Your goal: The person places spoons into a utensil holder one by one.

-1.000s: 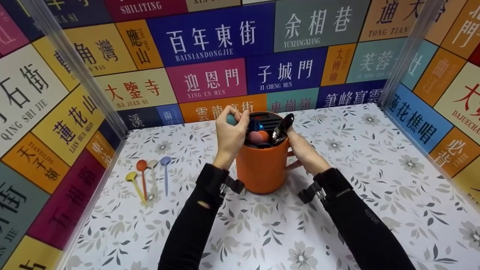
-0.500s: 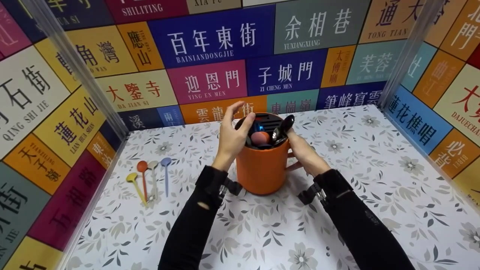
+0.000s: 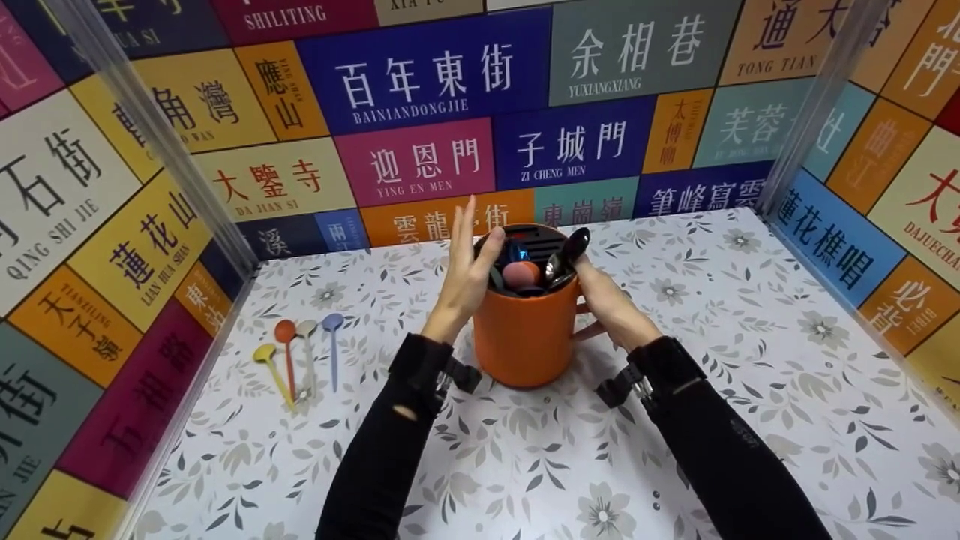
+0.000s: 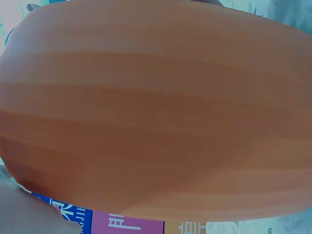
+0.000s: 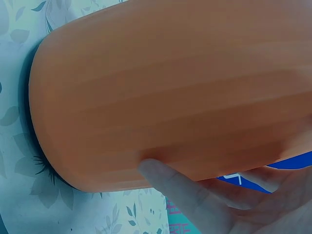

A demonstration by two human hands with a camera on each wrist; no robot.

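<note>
An orange utensil holder (image 3: pixel 523 341) with a black slotted top stands upright on the table. From its opening show a dark shiny spoon (image 3: pixel 568 253), a pink rounded head (image 3: pixel 519 275) and something glossy blue (image 3: pixel 517 253). My left hand (image 3: pixel 463 281) lies along the holder's left side, its fingers straight and pointing up, nothing pinched in it. On the other side my right hand (image 3: pixel 611 296) holds the holder near the rim. In the right wrist view, one fingertip (image 5: pixel 148 168) touches the orange wall while other fingers reach behind it. The left wrist view is filled by the holder.
Left on the flower-patterned table (image 3: pixel 525 480) lie several small spoons: a yellow one (image 3: pixel 265 354), a red-orange one (image 3: pixel 285 331), a beige one (image 3: pixel 307 328) and a blue one (image 3: pixel 333 322). Panels with street names (image 3: pixel 420 82) stand at the back and both sides.
My left hand has let go of a teal round-headed thing at the holder's opening, and its fingers have straightened against the holder's left side. The right hand stays put.
</note>
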